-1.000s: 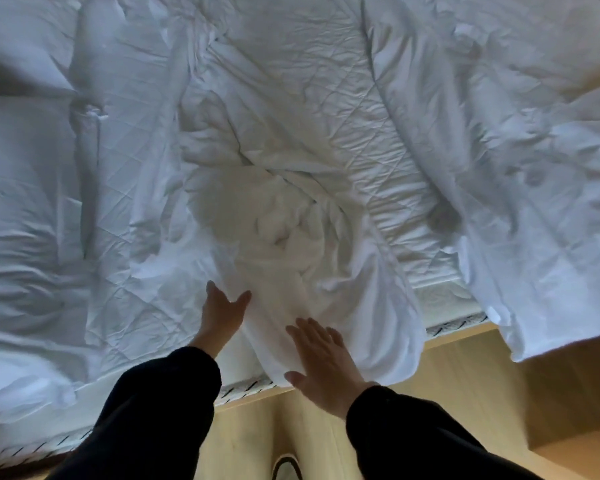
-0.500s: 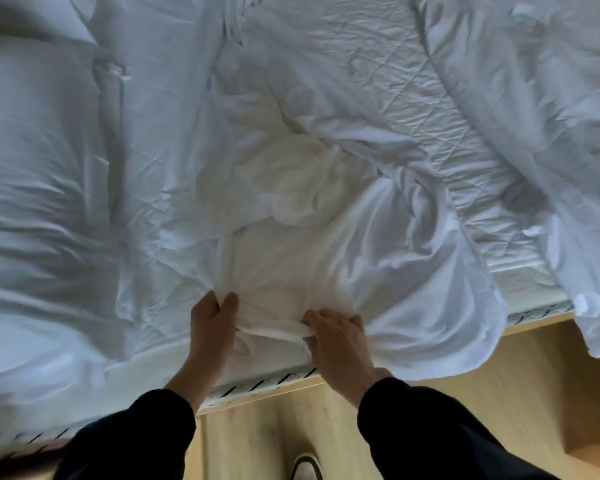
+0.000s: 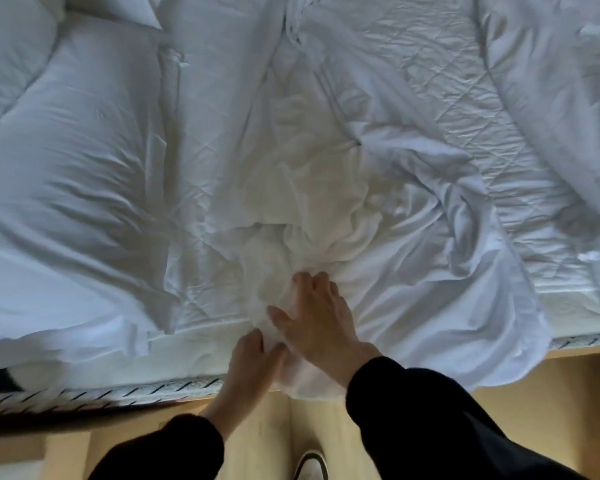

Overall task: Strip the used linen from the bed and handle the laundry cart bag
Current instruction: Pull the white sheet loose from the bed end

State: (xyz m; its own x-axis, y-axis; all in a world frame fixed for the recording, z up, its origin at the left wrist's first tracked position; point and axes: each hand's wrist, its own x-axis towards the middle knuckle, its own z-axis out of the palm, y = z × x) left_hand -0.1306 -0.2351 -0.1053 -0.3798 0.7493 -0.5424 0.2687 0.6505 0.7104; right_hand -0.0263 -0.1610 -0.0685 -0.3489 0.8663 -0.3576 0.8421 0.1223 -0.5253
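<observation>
A crumpled white sheet [image 3: 329, 216] lies bunched in the middle of the bed, spilling over the near edge. My left hand [image 3: 253, 358] pinches a fold of it at the mattress edge. Further onto the bunch, my right hand [image 3: 317, 317] rests with fingers spread, pressing the cloth. The quilted mattress pad [image 3: 440, 98] shows bare to the right of the bunch. A white duvet [image 3: 548, 109] is piled along the right side. No laundry cart bag is in view.
Two white pillows [image 3: 59, 161] lie at the left of the bed. The mattress edge [image 3: 118, 393] with striped piping runs along the near side above a wooden bed frame [image 3: 551, 393]. My white shoe [image 3: 310, 464] stands on the wooden floor.
My right hand has let go of the fold at the edge and moved further onto the bunched sheet, fingers spread. My left hand has shifted right. The sheet has been gathered closer to me.
</observation>
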